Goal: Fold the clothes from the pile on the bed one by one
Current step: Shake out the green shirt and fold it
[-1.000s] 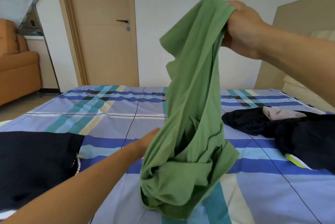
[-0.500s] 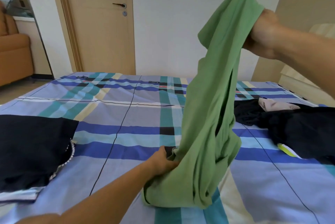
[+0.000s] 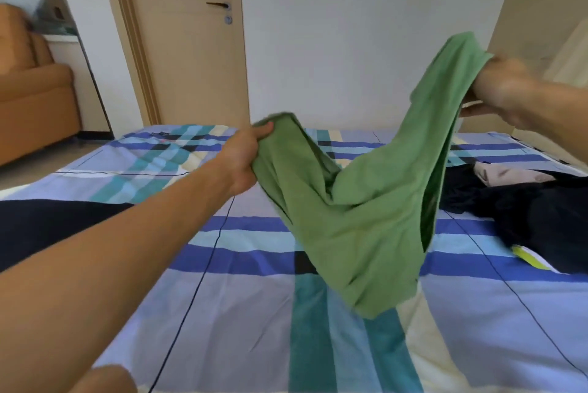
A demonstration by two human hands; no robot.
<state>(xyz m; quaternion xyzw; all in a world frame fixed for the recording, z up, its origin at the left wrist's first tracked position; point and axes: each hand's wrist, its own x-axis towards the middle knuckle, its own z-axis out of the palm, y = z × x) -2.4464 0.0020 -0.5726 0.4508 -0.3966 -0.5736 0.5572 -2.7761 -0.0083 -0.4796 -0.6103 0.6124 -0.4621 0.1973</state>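
Your left hand [image 3: 245, 163] and right hand [image 3: 499, 90] both clutch the green garment [image 3: 366, 217] — light, limp, bunching — so hold it by its edges.

One wide-angle view, worn on the person's head, looks forward and somewhat down from close above the blue, teal and cream plaid-sheeted bed [image 3: 222, 313]. It faces the pale wooden door [image 3: 191, 58] at 11 o'clock, with a beige flat panel [image 3: 541, 10] at 2 o'clock.
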